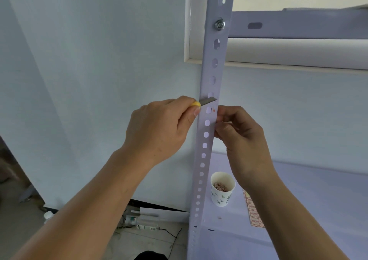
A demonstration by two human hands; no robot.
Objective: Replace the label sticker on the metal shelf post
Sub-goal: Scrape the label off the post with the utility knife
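Note:
A pale lilac perforated metal shelf post (203, 160) runs up the middle of the view. My left hand (161, 128) grips a yellow-handled utility knife (203, 103), its grey blade laid flat across the post's face. A small red scrap of sticker (214, 110) clings to the post just below the blade. My right hand (239, 134) is at the post's right edge beside that scrap, fingers curled and pinched together at the edge. A sheet of red-bordered label stickers (253, 212) lies on the shelf below.
A paper cup (222, 189) holding peeled scraps stands on the lilac shelf board (308, 210) right of the post. A horizontal shelf beam (298, 24) crosses above. Bottles and cables (143, 223) lie on the floor by the wall.

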